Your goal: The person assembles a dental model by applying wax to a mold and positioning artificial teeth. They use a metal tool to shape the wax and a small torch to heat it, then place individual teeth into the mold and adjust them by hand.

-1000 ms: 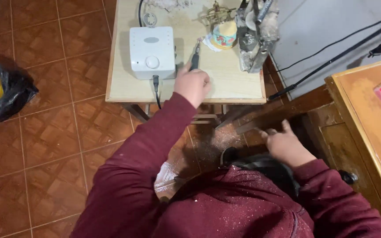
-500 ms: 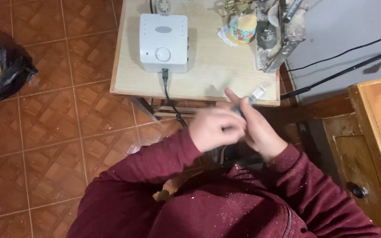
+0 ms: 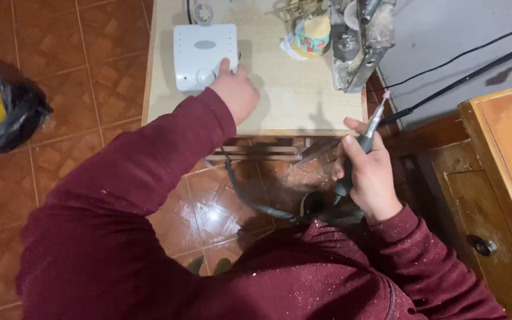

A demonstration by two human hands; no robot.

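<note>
Reaching across a pale wooden table (image 3: 303,112), a person in a dark red, dust-flecked sweater works two tools at once above a brown tiled floor (image 3: 60,35). At far left on the tiles sits a black bag (image 3: 13,112), its mouth open on something yellow whose kind cannot be made out. A wooden cabinet (image 3: 505,178) stands to the right of the table, with dark cables running along the grey wall behind it.

On the tabletop rests a white control box (image 3: 200,50) with a round knob on its near face. The left hand (image 3: 235,92), arm stretched forward, lies with curled fingers against the box's near right corner, thumb up along its edge; it grips nothing. Farther right stand a small colourful pot (image 3: 314,37), its contents unclear, and a grimy metal tool (image 3: 360,44) at the table's back corner.

The right hand (image 3: 370,172), held just off the table's front right corner, is clenched around a slim rotary handpiece (image 3: 365,139), pink-tipped bit pointing up and away. Its black cord (image 3: 256,201) loops down under the table.
</note>
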